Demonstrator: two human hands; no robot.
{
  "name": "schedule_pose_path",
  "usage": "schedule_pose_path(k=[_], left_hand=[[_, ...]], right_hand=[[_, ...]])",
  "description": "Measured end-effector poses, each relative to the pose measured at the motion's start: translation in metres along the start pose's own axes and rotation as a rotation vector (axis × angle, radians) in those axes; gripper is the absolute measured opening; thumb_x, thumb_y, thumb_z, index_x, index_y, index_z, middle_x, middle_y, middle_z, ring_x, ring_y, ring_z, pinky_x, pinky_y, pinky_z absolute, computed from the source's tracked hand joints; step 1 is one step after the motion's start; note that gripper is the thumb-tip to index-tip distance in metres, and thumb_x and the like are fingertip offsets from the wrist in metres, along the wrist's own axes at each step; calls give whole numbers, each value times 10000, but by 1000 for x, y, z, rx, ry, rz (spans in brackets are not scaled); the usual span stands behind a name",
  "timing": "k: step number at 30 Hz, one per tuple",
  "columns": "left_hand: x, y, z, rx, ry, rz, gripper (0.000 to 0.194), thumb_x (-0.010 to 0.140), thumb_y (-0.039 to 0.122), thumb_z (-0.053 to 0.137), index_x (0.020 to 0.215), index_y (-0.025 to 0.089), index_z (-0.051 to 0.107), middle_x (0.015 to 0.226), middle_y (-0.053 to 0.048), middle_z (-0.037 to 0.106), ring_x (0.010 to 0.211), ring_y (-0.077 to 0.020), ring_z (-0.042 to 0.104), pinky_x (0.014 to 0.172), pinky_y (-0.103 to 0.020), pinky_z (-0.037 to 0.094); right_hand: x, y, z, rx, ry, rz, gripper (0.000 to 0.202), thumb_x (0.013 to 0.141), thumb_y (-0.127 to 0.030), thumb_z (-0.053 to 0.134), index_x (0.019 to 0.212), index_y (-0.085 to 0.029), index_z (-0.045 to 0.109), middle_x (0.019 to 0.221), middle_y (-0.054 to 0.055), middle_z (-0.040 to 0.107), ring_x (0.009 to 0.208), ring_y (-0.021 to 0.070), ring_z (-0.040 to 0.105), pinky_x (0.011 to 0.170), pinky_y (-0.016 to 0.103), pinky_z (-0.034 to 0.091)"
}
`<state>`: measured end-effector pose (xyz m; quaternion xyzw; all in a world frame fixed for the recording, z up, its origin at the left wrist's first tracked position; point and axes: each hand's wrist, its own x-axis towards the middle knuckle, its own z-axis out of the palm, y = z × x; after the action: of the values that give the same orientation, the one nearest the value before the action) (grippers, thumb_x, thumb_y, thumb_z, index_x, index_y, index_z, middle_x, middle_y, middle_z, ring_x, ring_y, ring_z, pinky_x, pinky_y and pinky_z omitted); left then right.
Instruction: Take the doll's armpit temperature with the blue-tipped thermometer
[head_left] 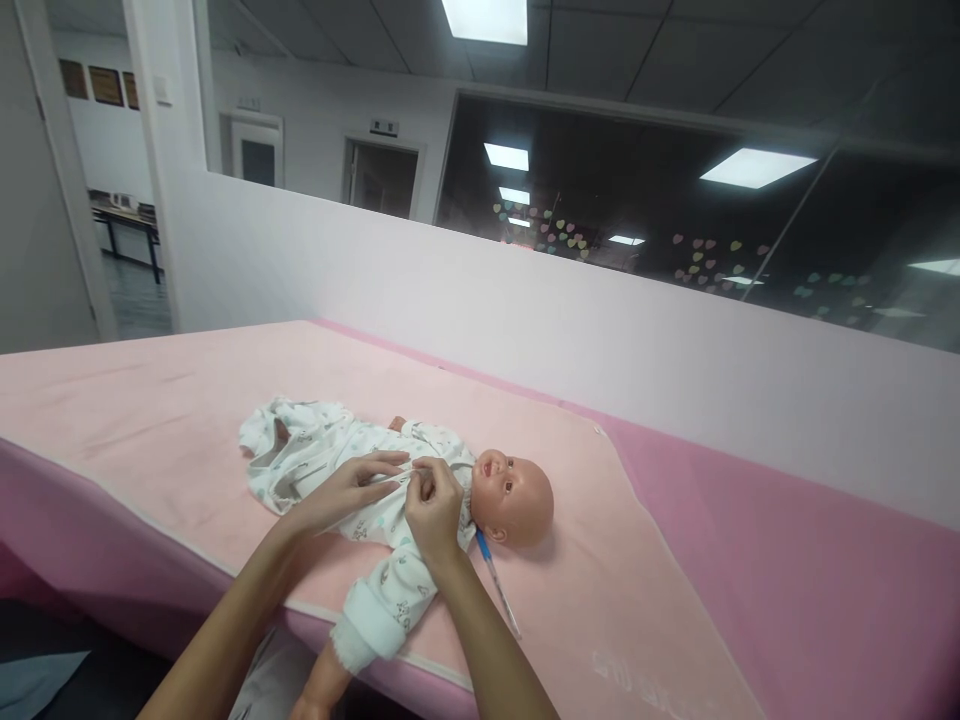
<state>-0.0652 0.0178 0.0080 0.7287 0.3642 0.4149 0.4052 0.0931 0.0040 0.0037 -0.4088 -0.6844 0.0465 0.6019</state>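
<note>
A baby doll (521, 500) lies on its back with its bald head to the right. It wears a white patterned outfit (379, 520), and one sleeved arm hangs over the near edge. My left hand (352, 490) rests on the doll's front, fingers stretched out. Beside it, my right hand (435, 505) is closed in a pinch at the front of the outfit, with a bit of white cloth between the hands. A thin clear stick with a blue end, like a thermometer (497, 582), lies near the doll's neck, by my right forearm.
A pink padded mat (600, 590) covers the surface, its near edge sloping along the lower left. Behind it runs a low white wall (465, 300) with a window (637, 200) above. A doorway on the left shows a table (124, 215) in another room.
</note>
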Motion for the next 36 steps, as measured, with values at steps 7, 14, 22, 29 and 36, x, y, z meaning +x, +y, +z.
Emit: schedule_pose_path(k=[7, 14, 22, 29, 36], left_hand=[[-1, 0, -1, -5, 11, 4, 335, 737, 489, 608, 928, 228, 695, 1316, -84, 487, 1197, -292, 447, 979, -431, 387], [0, 0, -1, -52, 7, 8, 334, 737, 480, 613, 932, 217, 673, 1324, -89, 474, 1204, -293, 437, 981, -420, 385], [-2, 14, 2, -104, 3, 18, 308, 794, 429, 557, 1019, 230, 626, 1238, -57, 551, 1127, -263, 503, 970, -373, 396], [-3, 18, 3, -71, 27, 15, 390, 800, 475, 526, 1102, 230, 563, 1191, -64, 584, 1058, -245, 552, 892, -342, 456], [-2, 5, 1, -35, 56, 34, 382, 800, 461, 541, 1095, 227, 606, 1315, -73, 492, 1191, -267, 461, 995, -381, 382]], right_hand=[[0, 0, 1, -15, 5, -7, 167, 758, -132, 423, 791, -186, 578, 622, -16, 531, 505, 107, 456, 500, 216, 363], [-1, 2, 2, -32, -18, -36, 166, 759, -125, 431, 784, -196, 579, 617, -17, 536, 548, 122, 486, 535, 223, 382], [1, -4, -1, -51, -57, -59, 151, 796, -159, 433, 864, -193, 563, 811, 28, 582, 742, 143, 565, 643, 233, 442], [1, -12, -6, -173, -189, -105, 300, 750, -163, 482, 1040, -216, 531, 1048, 54, 543, 908, 168, 567, 726, 252, 469], [1, -11, -6, -246, -221, -124, 354, 738, -124, 454, 1073, -219, 517, 1051, 50, 545, 894, 166, 569, 693, 247, 467]])
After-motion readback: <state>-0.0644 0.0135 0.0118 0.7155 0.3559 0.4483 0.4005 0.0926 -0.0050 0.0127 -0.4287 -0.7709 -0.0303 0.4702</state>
